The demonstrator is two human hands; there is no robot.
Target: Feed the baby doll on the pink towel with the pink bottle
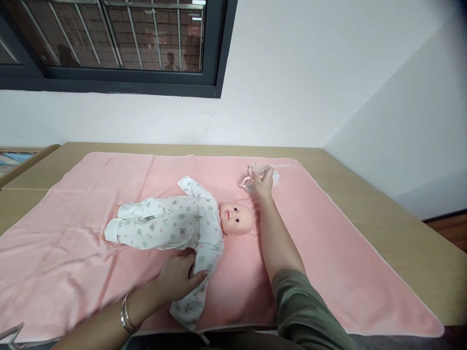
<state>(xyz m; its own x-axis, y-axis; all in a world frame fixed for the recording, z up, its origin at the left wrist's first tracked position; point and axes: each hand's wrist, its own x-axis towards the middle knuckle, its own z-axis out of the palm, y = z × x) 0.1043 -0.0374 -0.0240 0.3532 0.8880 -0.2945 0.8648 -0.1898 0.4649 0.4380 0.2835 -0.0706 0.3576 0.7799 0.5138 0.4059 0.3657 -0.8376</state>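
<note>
"Steadying seems to be the role of the left hand [178, 280], nearest the viewer, with silver-coloured metal bangles [124, 316] at its wrist. How are its fingers set?"

"Thumb and forefinger are spread apart, the thumb lying across the white, printed fabric sleeve [190, 306]; the remaining fingers are largely out of view. Light contact would serve best — a hard push could drag the cloth or roll the body."

"Which body lies beyond?"

"That of the smooth-headed, plastic-looking baby doll [186, 221], dressed in white printed fabric. It rests face up on the rose-pink, white-edged sheet [328, 272], feet toward the left, head toward the right."

"And the farther hand?"

"The right hand [263, 182] reaches past the head to the clear, rounded, plastic-looking item [249, 184], which lies near the sheet's far edge. Thumb and fingers stand apart about it; whether they pinch it cannot be told."

"What would make for a sound grip there?"

"Thumb and fingers on opposite sides of a firm part, I judge, then a straight lift — the forearm kept clear of the head. Behind lie the pale wooden tabletop's [365, 209] far edge and the plain white wall [284, 97]."
</note>
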